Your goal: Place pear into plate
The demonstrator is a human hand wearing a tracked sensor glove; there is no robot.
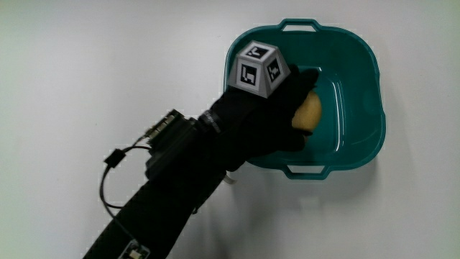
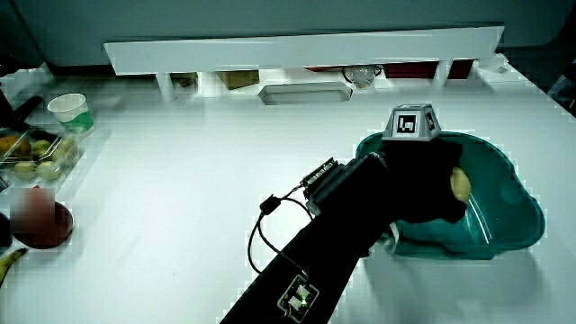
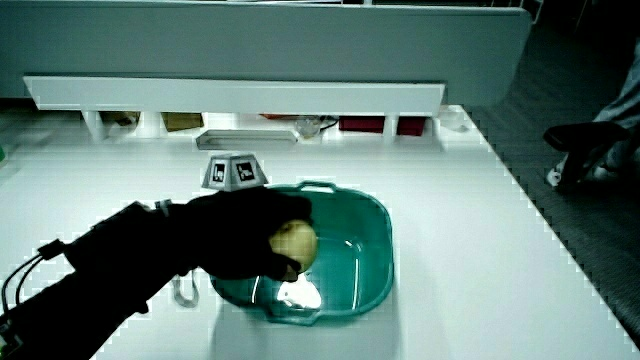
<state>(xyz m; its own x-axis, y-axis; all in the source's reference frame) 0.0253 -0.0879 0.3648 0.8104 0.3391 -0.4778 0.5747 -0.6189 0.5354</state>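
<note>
A teal basin with two handles stands on the white table. The hand in its black glove reaches over the basin's rim, fingers curled around a yellowish pear. The pear is held inside the basin, just above its floor; whether it touches the floor I cannot tell. A patterned cube sits on the back of the hand.
A low white partition runs along the table's edge farthest from the person. In a side view, a paper cup, a clear box of food and a dark red bowl stand at the table's edge.
</note>
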